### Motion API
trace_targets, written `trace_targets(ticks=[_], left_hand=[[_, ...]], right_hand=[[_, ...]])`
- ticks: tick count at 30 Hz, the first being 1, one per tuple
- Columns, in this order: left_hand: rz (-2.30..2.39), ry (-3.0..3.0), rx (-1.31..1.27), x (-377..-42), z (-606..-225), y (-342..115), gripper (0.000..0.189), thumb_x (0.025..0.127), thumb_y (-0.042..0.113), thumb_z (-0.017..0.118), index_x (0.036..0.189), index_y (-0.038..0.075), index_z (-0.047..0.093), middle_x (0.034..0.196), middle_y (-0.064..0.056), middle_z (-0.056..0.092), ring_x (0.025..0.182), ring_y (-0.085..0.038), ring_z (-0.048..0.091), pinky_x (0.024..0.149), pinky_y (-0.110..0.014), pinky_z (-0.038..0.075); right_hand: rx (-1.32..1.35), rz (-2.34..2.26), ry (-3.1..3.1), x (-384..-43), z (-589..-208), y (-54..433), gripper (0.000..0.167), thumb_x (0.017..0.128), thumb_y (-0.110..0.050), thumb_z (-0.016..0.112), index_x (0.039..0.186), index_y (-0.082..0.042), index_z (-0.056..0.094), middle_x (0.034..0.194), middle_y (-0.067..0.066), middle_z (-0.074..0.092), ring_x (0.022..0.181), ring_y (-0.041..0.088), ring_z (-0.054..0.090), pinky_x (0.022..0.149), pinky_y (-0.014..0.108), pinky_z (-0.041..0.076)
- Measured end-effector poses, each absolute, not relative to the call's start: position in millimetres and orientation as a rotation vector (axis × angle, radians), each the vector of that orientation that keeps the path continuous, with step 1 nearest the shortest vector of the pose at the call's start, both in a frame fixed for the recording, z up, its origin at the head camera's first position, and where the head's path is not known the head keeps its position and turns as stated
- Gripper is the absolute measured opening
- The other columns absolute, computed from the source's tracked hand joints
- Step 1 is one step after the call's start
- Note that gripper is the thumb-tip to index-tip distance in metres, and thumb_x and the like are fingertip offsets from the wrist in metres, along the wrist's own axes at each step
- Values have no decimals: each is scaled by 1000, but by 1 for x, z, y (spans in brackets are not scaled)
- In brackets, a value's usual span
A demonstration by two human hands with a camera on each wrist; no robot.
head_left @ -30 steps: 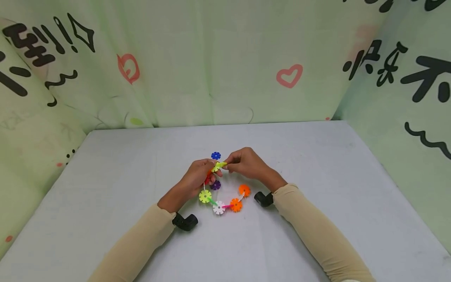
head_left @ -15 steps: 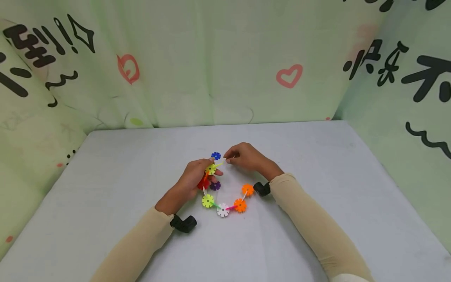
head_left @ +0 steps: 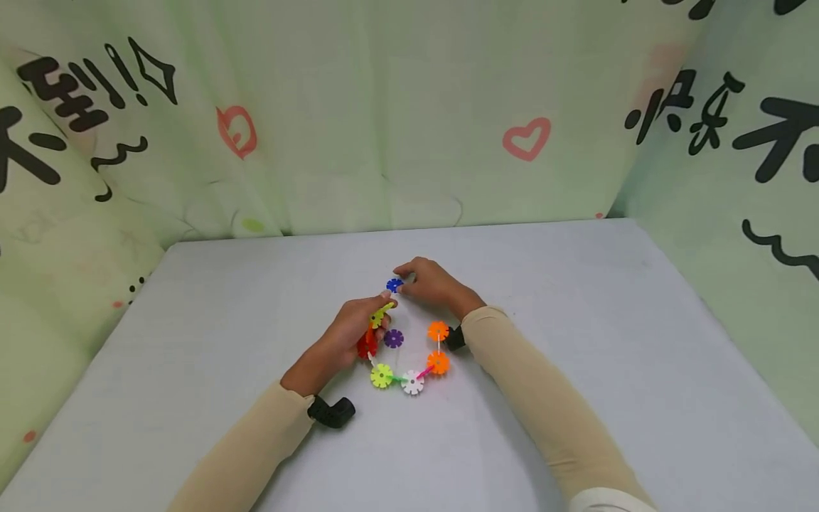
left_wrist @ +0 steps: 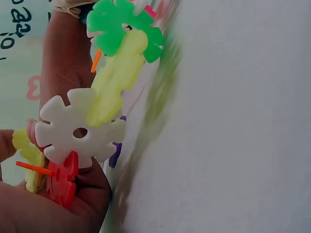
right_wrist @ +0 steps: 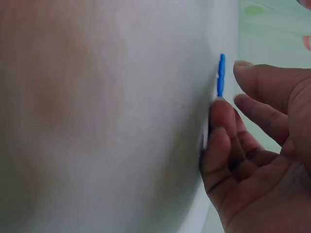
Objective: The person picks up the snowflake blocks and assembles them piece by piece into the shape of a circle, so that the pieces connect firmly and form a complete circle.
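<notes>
My left hand (head_left: 348, 328) grips one end of a chain of interlocking snowflake discs, around a red disc (head_left: 367, 346) and a yellow disc (head_left: 375, 317). From there the chain curves over the table through a yellow-green disc (head_left: 382, 375) and a white disc (head_left: 412, 382) to orange discs (head_left: 438, 363). In the left wrist view a white disc (left_wrist: 80, 131) and a green disc (left_wrist: 114, 29) hang below that hand's grip. My right hand (head_left: 438, 288) reaches over a loose blue disc (right_wrist: 221, 75), thumb and fingers parted on either side of it.
A loose purple disc (head_left: 393, 338) lies inside the chain's curve. The white tabletop (head_left: 576, 320) ends at a pale green printed curtain (head_left: 384, 142) behind and at the sides. Black wrist cameras (head_left: 331, 412) stick out near the sleeves.
My right hand has let go of the yellow disc and moved left to the blue disc. My left hand, still holding the chain, has shifted slightly left and nearer.
</notes>
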State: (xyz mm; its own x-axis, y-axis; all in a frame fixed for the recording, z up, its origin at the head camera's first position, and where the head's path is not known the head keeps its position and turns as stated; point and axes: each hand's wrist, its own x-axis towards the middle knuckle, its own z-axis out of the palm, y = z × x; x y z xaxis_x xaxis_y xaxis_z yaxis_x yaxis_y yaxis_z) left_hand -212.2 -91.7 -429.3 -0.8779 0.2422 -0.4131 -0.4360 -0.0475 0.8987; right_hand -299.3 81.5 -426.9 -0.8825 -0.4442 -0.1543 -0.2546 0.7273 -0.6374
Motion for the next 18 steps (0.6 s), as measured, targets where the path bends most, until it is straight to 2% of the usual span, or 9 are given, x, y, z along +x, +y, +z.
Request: trace_targets(ticks=[3,7,10,13,18], left_hand=[[1954,1804,-170,-212,-431,-92,45,97,38,59,123,1,61,77,-5,54,58,-14,49,52,-21,44],[1959,1798,-145,-211,-431,-92,46,96,38,62,122,-1,61,78,-6,54,58,-15,49,52,-21,45],[1966,1792,-138,-212,-430,-93,46,96,38,61,122,-1,60,78,-6,53,57,-14,48,51,-21,44],[1963,1791,-136,-213,-430,-93,46,98,38,58,123,-1,60,79,-5,53,58,-14,47,51,-21,43],[1961,1780,-138,-215,-430,-93,45,101,38,52,124,0,59,81,-5,53,59,-14,49,53,-21,46]], right_hand=[[-543,-838,2657,-299,-428,73,40,94,-16,65,132,-7,61,119,13,57,111,26,53,100,37,42],[-561,-785,2672,-297,-426,67,34,92,-19,69,123,-7,65,113,11,55,104,25,53,96,36,44],[-554,-829,2656,-295,-424,70,30,91,-17,70,118,-6,62,107,10,57,97,24,54,91,35,46],[-572,-879,2619,-295,-423,77,29,91,-15,70,116,-7,58,97,9,58,86,22,53,79,31,46],[-597,-914,2573,-294,-423,91,27,93,-11,63,120,-8,64,92,7,59,78,19,51,69,28,43]])
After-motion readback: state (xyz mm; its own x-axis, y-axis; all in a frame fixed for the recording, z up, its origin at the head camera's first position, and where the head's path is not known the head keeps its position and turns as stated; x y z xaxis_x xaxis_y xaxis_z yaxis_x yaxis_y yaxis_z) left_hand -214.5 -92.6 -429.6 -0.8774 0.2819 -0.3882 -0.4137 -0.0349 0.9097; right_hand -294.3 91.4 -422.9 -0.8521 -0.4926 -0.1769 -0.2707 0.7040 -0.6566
